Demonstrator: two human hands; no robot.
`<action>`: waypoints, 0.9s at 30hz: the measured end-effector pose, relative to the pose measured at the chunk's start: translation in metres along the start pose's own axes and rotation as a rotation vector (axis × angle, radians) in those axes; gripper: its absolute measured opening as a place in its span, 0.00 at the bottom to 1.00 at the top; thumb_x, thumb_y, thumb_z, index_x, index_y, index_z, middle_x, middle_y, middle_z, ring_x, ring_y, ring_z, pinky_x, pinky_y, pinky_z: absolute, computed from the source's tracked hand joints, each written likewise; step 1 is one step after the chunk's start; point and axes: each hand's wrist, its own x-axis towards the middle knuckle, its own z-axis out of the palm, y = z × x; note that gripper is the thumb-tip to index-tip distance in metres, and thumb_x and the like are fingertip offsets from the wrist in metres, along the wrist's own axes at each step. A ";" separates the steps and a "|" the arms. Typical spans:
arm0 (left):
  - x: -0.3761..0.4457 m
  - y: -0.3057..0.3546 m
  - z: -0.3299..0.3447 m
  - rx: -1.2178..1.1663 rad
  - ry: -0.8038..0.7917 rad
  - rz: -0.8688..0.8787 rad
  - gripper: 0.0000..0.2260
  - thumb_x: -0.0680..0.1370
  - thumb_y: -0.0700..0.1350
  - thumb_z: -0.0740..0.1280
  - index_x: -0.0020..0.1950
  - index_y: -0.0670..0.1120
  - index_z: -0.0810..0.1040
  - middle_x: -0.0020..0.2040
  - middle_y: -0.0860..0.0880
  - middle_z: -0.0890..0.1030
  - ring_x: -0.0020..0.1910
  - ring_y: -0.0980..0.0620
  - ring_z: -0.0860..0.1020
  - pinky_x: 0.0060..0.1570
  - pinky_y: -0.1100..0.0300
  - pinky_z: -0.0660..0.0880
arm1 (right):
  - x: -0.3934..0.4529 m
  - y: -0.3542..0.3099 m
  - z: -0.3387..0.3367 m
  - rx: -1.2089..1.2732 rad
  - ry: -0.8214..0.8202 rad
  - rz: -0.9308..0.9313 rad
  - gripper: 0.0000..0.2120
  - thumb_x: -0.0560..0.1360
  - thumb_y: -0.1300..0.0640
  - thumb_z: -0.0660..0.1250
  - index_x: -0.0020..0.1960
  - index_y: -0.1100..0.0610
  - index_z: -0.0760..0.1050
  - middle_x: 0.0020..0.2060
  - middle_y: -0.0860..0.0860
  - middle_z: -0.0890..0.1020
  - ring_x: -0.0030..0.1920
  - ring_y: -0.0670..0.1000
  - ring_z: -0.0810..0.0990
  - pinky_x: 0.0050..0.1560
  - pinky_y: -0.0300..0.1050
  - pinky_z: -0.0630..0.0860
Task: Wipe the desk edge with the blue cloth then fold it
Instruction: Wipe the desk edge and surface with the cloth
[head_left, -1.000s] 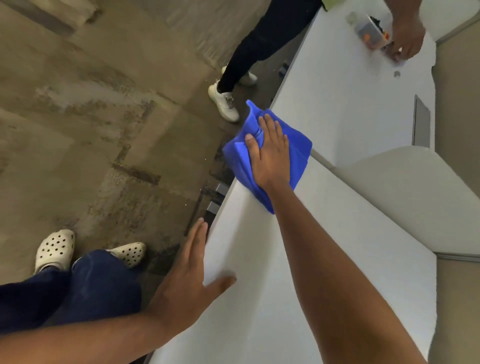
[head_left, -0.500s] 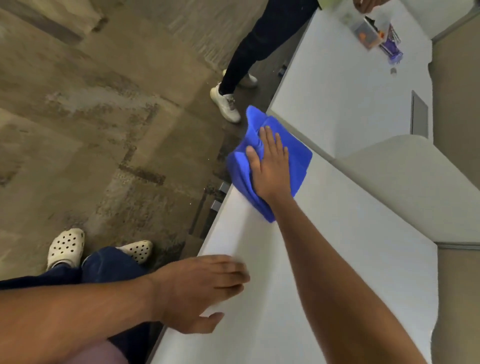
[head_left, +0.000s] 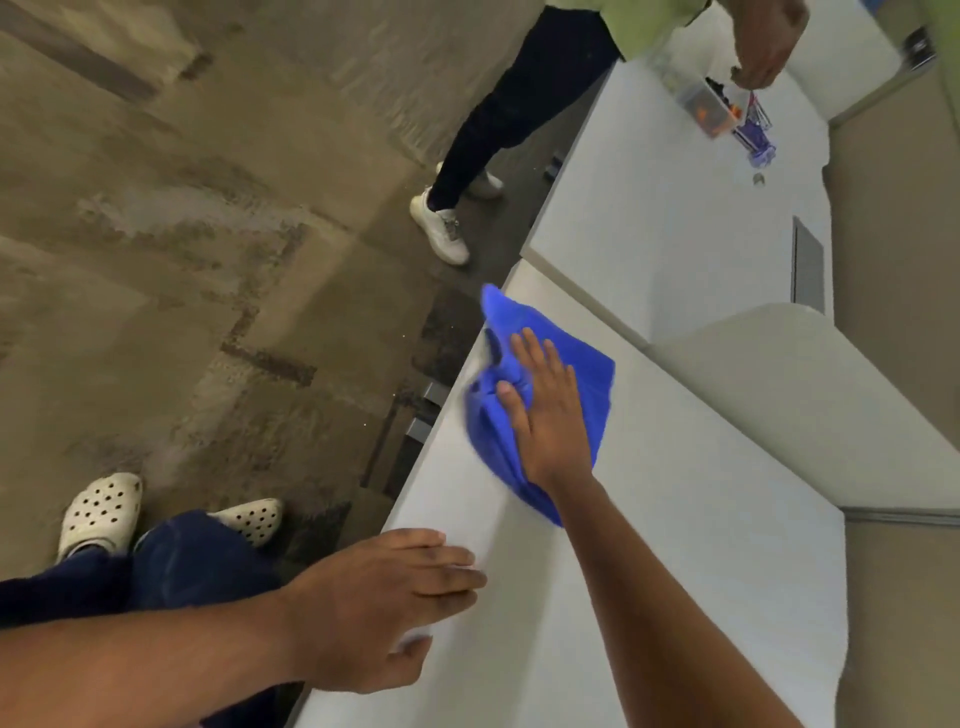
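Observation:
A bunched blue cloth (head_left: 592, 384) lies on the white desk (head_left: 675, 545), close to the desk's left edge. My right hand (head_left: 550, 415) lies flat on top of the cloth, palm down, fingers slightly spread and pointing away from me, pressing it onto the desk. One corner of the cloth sticks out past the desk edge at the far end. My left hand (head_left: 384, 592) rests palm down on the near desk edge, fingers together on the surface, holding nothing.
A second white desk (head_left: 649, 223) adjoins beyond. On it stand a clear box with orange bits (head_left: 709, 111) and a purple item (head_left: 756, 137). Another person (head_left: 498, 119) stands at that desk with a hand above the box. A curved beige partition (head_left: 810, 384) rises to the right.
My left hand turned from gripping the desk edge to lying flat on the desk. The cloth under my right hand slid inward off the edge and bunched up. The other person's hand lifted off the box.

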 end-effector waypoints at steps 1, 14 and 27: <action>0.000 -0.001 0.001 -0.008 0.008 -0.007 0.25 0.82 0.59 0.61 0.78 0.56 0.74 0.80 0.62 0.69 0.81 0.62 0.60 0.81 0.58 0.51 | 0.002 0.006 -0.003 0.022 0.035 0.129 0.30 0.88 0.43 0.53 0.86 0.50 0.52 0.86 0.45 0.56 0.86 0.50 0.51 0.86 0.53 0.46; -0.001 -0.004 -0.001 -0.149 0.028 0.048 0.20 0.77 0.58 0.65 0.67 0.58 0.83 0.73 0.61 0.78 0.76 0.61 0.70 0.78 0.59 0.63 | -0.027 -0.044 0.026 -0.110 0.003 0.175 0.44 0.78 0.24 0.41 0.87 0.48 0.46 0.86 0.45 0.53 0.86 0.50 0.49 0.86 0.55 0.46; -0.006 -0.009 0.001 -0.254 0.074 0.047 0.18 0.84 0.56 0.58 0.68 0.57 0.82 0.76 0.61 0.76 0.80 0.59 0.65 0.82 0.59 0.50 | 0.154 -0.024 -0.011 -0.024 0.106 0.154 0.17 0.83 0.44 0.60 0.60 0.56 0.77 0.54 0.53 0.84 0.54 0.57 0.82 0.59 0.55 0.78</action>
